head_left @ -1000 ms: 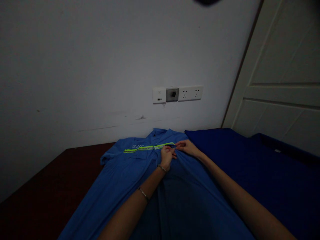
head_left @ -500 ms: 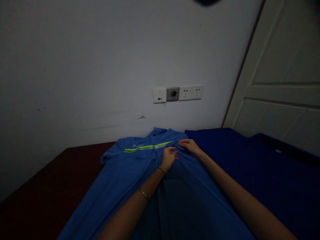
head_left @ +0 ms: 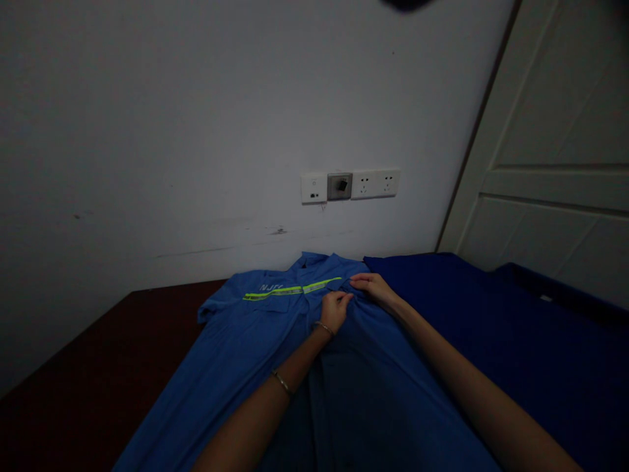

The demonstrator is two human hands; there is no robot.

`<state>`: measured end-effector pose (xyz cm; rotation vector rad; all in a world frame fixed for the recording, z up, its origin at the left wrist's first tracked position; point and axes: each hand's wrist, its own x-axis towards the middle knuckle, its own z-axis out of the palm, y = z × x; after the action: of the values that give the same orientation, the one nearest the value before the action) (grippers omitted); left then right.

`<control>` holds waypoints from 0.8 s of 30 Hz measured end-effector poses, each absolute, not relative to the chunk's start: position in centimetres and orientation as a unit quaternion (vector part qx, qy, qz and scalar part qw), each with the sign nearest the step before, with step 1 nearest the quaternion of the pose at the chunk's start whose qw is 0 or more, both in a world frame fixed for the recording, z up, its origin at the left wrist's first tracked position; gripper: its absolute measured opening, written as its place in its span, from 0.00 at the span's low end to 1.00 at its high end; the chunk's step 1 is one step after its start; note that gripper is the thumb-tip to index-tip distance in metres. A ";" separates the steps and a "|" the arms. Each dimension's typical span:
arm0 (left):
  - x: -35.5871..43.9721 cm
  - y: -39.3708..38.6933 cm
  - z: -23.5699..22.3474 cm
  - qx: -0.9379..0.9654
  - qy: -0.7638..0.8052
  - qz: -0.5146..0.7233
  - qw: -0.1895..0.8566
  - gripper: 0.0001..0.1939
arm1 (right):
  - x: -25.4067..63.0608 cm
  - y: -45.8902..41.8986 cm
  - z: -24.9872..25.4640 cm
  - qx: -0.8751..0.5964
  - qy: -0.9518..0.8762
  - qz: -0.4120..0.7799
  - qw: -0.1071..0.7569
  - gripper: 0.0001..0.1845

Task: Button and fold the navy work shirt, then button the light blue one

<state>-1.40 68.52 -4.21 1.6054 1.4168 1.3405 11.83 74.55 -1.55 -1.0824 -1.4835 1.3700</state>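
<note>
A blue work shirt (head_left: 255,354) with a yellow-green reflective stripe (head_left: 289,288) across the chest lies flat on a dark red-brown table (head_left: 88,373), collar toward the wall. My left hand (head_left: 335,308) is closed, pinching the shirt's front edge near the chest. My right hand (head_left: 374,288) rests just right of it with fingers curled onto the same front fabric, touching the left hand's fingertips. Thin bracelets circle my left wrist and forearm.
A darker blue cloth (head_left: 511,334) covers the surface to the right of the shirt. The white wall behind carries a row of sockets and a switch (head_left: 350,185). A white panelled door (head_left: 560,164) stands at the right. The room is dim.
Both hands stay at the shirt's chest opening. My left hand has shifted slightly right and down, closing tighter against my right hand's fingers; the shirt has barely moved.
</note>
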 end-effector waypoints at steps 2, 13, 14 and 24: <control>-1.3 68.5 -4.2 0.569 0.541 0.508 0.355 0.10 | 11.9 74.5 -1.4 -0.426 -0.591 0.547 0.412 0.16; -1.3 68.9 -4.3 0.466 0.488 0.546 0.497 0.13 | 11.9 74.8 -1.8 -0.399 -0.597 0.566 0.406 0.20; -1.3 68.9 -4.3 0.459 0.484 0.549 0.504 0.13 | 11.9 74.8 -1.8 -0.398 -0.593 0.569 0.408 0.20; -1.3 69.0 -4.2 0.413 0.449 0.560 0.560 0.15 | 11.8 74.3 -1.6 -0.389 -0.568 0.593 0.417 0.19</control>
<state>-1.30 68.97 -4.19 0.9740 1.0585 1.3196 11.77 74.27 -1.58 -0.9761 -1.4257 1.4896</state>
